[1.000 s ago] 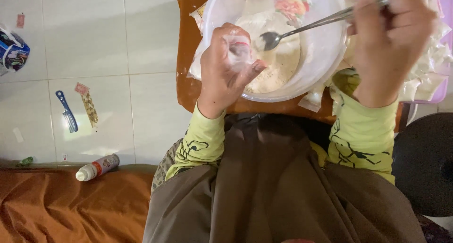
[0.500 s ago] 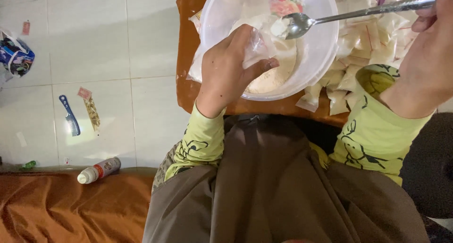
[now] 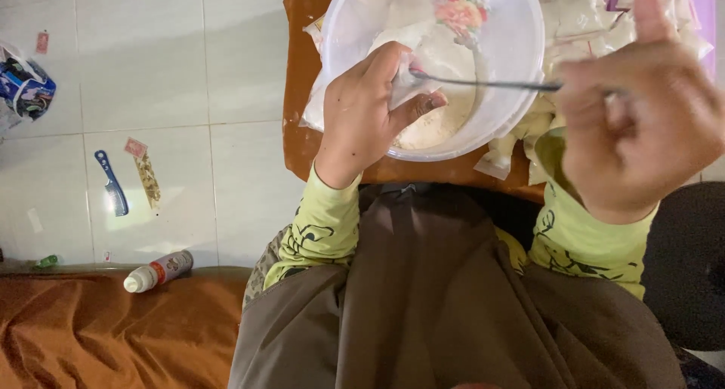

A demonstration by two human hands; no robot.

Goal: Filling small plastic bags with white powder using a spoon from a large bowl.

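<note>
My left hand holds a small clear plastic bag open over a white plastic bowl that contains white paste. My right hand grips a metal spoon by its handle, and the spoon's tip is inside the bag's mouth. The bowl rests on a small brown wooden table. Several filled small bags lie piled to the right of the bowl.
On the white tiled floor to the left lie a blue comb, a small wrapper, a white bottle with a red label and a blue packet. An orange-brown cloth covers the lower left.
The spoon went from the bowl's far side, loaded with paste, down into the bag that my left hand holds. My right hand came closer to the camera.
</note>
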